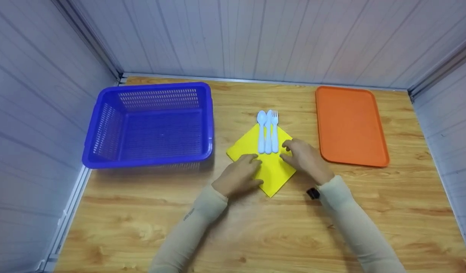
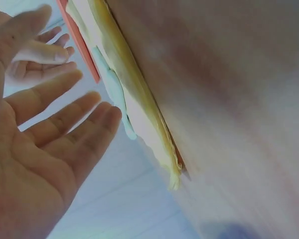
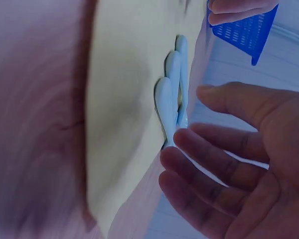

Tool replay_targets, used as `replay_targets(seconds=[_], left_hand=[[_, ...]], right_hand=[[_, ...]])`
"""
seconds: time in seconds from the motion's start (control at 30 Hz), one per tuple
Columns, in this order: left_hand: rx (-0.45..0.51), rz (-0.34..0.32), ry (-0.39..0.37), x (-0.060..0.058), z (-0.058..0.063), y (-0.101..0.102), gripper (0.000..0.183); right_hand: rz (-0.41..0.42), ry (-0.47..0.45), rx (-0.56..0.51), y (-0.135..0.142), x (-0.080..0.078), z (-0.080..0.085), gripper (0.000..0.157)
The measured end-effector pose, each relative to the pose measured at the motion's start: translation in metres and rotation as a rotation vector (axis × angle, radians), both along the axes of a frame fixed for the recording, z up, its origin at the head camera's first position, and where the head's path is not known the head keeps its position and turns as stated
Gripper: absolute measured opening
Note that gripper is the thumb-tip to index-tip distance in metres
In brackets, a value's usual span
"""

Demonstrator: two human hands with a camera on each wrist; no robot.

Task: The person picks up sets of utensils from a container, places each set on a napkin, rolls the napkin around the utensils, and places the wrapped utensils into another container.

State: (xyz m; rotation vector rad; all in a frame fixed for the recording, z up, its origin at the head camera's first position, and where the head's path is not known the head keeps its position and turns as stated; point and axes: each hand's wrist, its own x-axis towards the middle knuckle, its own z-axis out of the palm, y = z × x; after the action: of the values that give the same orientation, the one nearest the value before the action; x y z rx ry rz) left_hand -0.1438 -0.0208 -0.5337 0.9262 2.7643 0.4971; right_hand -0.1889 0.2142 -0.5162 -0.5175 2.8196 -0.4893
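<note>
A yellow napkin [image 1: 272, 172] lies on the wooden table with one corner toward the person. On its far half a light blue spoon [image 1: 261, 131], knife [image 1: 268, 136] and fork [image 1: 275, 131] lie side by side, their heads past the napkin's far edge. My left hand [image 1: 240, 172] hovers over the napkin's left side, fingers loosely extended, holding nothing. Over the right side is my right hand [image 1: 303, 157], its relaxed fingers close to the handles. In the right wrist view the fork's handle [image 3: 163, 99] is just beyond the fingertips, and the palm is bare.
A blue plastic basket [image 1: 208, 125] with slotted walls stands at the left. An orange tray [image 1: 350, 129] lies flat at the right. Pale panel walls [image 1: 236, 41] border the table at the back and both sides. A small black object [image 1: 313, 193] shows at the right cuff.
</note>
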Motion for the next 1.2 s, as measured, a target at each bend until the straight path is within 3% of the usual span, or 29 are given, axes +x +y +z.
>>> replay_targets(seconds=[0.17, 0.3, 0.63, 1.03, 1.2], left_hand=[[0.025, -0.044, 0.018, 0.007, -0.005, 0.001, 0.045], [0.009, -0.054, 0.023, 0.008, -0.012, 0.001, 0.031], [0.001, -0.057, 0.078, 0.008, -0.019, -0.001, 0.027], [0.041, -0.039, 0.092, 0.003, -0.018, -0.005, 0.039], [0.067, 0.003, 0.144, -0.006, -0.018, -0.009, 0.014]], right_hand=[[0.262, 0.157, -0.043, 0.016, 0.030, -0.013, 0.033], [0.344, 0.174, -0.093, 0.021, 0.042, -0.024, 0.037], [0.335, 0.152, -0.098, 0.020, 0.044, -0.030, 0.040], [0.288, 0.255, -0.155, 0.018, 0.038, -0.035, 0.015], [0.248, 0.288, -0.245, 0.020, 0.035, -0.035, 0.013]])
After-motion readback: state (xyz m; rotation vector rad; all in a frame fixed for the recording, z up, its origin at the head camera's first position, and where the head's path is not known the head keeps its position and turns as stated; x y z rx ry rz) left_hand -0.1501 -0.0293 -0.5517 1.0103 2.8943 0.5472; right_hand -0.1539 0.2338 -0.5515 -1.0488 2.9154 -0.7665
